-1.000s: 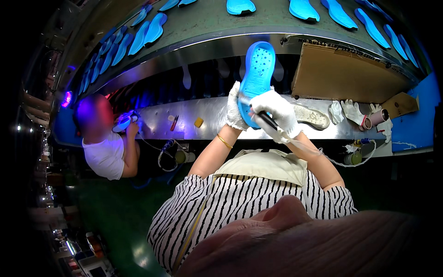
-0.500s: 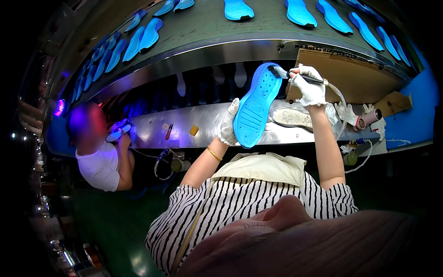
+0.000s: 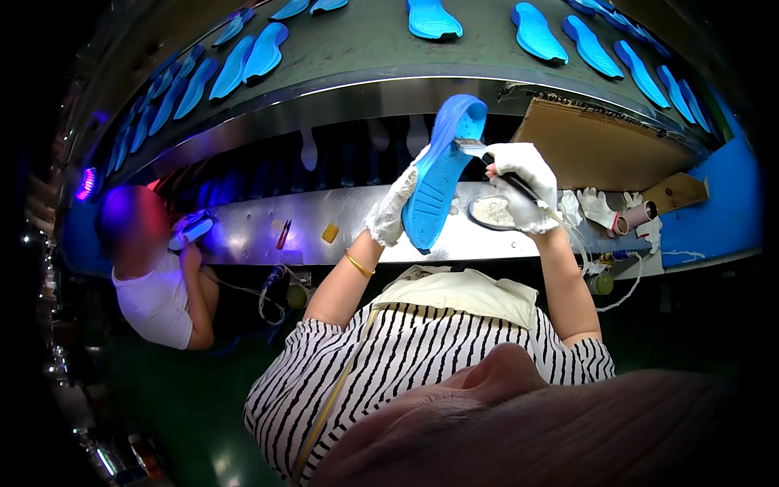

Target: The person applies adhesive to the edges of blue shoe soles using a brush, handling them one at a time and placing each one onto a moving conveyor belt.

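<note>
My left hand [image 3: 395, 204], in a white glove, is closed on the left edge of a blue shoe sole [image 3: 438, 191]. The sole is raised above the metal bench, tilted so that its outer side wall shows along the upper left. In my gloved right hand [image 3: 523, 187] is a black-handled brush [image 3: 471, 147] with a tube running from its end. Its bristles touch the inner right side of the sole, near the top. Under my right hand lies a pale-topped sole-shaped piece [image 3: 492, 211], partly hidden by the glove.
Behind the bench [image 3: 316, 207] a conveyor belt [image 3: 365, 45] carries several blue soles. On the right are a cardboard box [image 3: 600, 146], loose gloves [image 3: 596, 207] and a tape roll [image 3: 641, 213]. A yellow block [image 3: 330, 233] lies left; a co-worker [image 3: 154, 276] sits beyond, holding a sole.
The sole has turned, so its side wall now shows. The brush has moved from the sole's top end down along its right inner side. My right hand has come lower.
</note>
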`<state>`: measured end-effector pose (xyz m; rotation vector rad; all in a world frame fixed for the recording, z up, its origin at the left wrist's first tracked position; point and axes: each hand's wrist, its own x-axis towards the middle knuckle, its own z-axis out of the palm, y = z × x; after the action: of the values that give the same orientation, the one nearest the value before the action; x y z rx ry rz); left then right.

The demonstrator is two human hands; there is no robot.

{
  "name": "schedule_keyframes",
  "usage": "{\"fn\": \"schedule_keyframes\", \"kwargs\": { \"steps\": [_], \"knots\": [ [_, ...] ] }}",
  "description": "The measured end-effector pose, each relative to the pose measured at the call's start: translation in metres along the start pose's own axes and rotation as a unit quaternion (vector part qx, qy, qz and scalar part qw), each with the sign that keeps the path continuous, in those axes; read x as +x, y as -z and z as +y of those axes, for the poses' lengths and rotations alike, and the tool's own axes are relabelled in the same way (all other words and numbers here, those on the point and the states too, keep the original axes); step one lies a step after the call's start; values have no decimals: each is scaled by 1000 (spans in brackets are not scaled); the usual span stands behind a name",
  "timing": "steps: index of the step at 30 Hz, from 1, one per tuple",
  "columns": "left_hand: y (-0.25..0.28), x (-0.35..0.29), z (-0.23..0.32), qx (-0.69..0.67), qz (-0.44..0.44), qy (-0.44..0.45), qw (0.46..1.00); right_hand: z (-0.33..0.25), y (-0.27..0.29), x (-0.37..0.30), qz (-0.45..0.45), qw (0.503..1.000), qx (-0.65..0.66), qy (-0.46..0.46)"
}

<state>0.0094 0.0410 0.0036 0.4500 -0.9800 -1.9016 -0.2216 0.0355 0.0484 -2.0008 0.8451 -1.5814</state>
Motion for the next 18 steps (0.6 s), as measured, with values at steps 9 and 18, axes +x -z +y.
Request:
{"fn": "schedule_keyframes", "kwargs": {
  "steps": [9,18],
  "knots": [
    [12,17,39,4,-21,-52,998,-31,8,-13,-102,992,-63,45],
    [29,118,168,-299,54,-61,951,-41,-11,-24,59,995,-72,-21]
  ]
}}
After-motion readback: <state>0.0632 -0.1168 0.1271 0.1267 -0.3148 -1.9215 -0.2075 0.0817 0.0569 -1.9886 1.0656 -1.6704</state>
